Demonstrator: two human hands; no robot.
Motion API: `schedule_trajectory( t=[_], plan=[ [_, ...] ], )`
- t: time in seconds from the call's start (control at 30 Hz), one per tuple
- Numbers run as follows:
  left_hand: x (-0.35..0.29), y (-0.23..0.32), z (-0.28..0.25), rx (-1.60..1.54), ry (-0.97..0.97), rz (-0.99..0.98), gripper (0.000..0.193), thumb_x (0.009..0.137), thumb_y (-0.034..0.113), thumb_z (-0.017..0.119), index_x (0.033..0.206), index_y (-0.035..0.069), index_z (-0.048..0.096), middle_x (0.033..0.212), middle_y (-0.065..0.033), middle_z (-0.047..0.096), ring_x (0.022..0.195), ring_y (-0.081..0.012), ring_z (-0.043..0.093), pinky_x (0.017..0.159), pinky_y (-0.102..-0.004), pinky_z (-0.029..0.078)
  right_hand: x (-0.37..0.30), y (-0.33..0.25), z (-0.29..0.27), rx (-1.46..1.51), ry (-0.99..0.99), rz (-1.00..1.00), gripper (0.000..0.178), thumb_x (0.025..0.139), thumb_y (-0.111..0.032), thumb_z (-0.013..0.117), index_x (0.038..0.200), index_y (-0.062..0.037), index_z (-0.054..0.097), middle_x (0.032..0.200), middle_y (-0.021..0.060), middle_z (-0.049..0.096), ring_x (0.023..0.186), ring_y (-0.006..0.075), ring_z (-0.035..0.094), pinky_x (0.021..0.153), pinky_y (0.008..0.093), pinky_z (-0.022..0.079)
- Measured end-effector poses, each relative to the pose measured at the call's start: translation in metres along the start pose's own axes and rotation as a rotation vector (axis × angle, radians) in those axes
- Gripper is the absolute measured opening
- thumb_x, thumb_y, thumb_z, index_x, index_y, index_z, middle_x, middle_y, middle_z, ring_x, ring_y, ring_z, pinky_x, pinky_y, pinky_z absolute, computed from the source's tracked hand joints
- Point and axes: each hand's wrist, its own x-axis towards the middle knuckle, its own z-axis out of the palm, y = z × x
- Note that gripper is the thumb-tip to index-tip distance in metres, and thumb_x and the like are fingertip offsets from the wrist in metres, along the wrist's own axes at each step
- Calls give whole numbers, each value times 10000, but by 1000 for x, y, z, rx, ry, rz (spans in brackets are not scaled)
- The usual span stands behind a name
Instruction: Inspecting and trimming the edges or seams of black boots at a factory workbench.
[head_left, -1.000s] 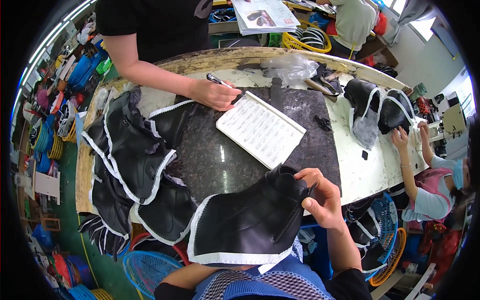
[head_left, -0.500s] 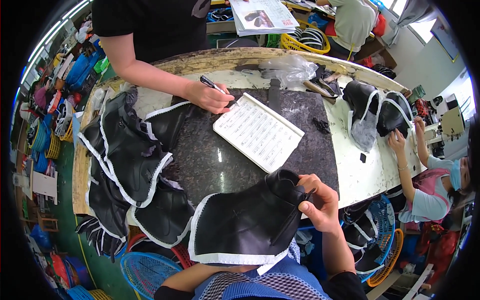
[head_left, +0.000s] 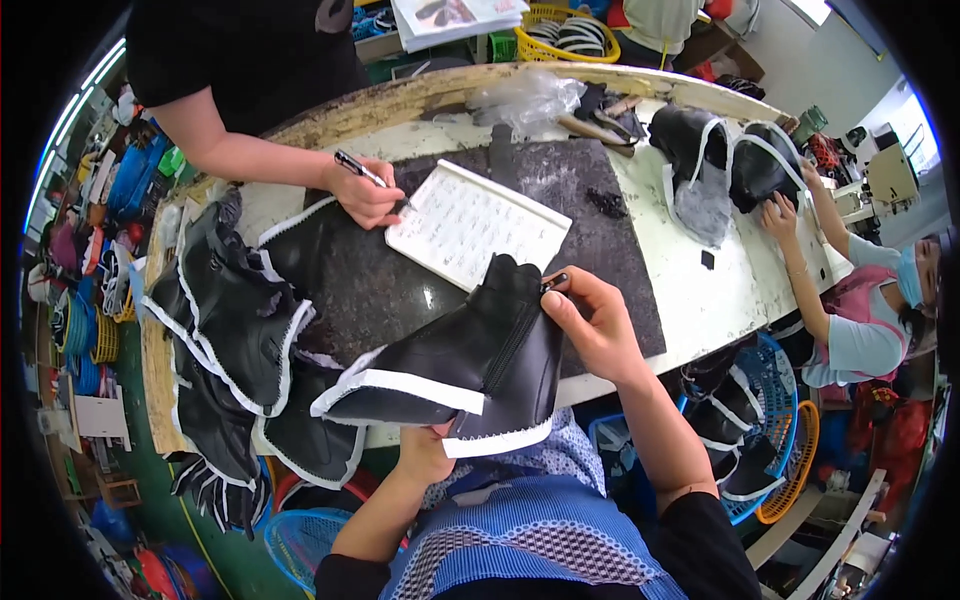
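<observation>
A black leather boot upper point(head_left: 455, 345) with white-taped lower edges and a side zipper is held tilted before me, its toe part to the left. My right hand point(head_left: 600, 330) pinches its top edge at the zipper pull point(head_left: 555, 284), thumb and forefinger together. Beneath the upper, my left hand point(head_left: 428, 452) grips the lower edge; most of its fingers are hidden behind the leather. Just beyond lies an open notebook point(head_left: 480, 222) with handwritten lines. Another person's hand point(head_left: 368, 195) holds a black pen point(head_left: 358, 168) at its left edge.
More black boot uppers point(head_left: 235, 310) are heaped at the table's left. A dark mat point(head_left: 620, 270) lies under the notebook. Across the table are a clear plastic bag point(head_left: 525, 100) and two uppers point(head_left: 690, 150), one touched by a seated co-worker. A blue basket point(head_left: 765, 440) stands right, another point(head_left: 300, 545) left.
The boot upper has been turned, so its zipper side and split lower edge now show. My left hand has come into view beneath it. The whole scene has shifted left and up.
</observation>
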Motion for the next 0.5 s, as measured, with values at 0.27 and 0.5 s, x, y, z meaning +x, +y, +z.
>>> schedule_trajectory(
  t=[0.27, 0.5],
  plan=[
    [20, -23, -20, 122, 92, 207, 307, 816, 57, 698, 1105, 4, 608, 1080, -62, 647, 992, -153, 610, 913, -301, 460, 55, 9, 10, 197, -223, -37, 160, 982, -161, 499, 892, -34, 537, 825, -82, 470, 772, 19, 390, 710, 189, 341],
    [28, -20, -18, -28, 113, 292, 259, 834, 31, 671, 1084, 10, 608, 1075, -62, 641, 988, -146, 603, 917, -306, 454, 76, 1, 23, 150, -291, -75, 147, 986, -130, 466, 933, -15, 541, 814, -61, 465, 782, 35, 404, 705, 194, 365]
  ],
)
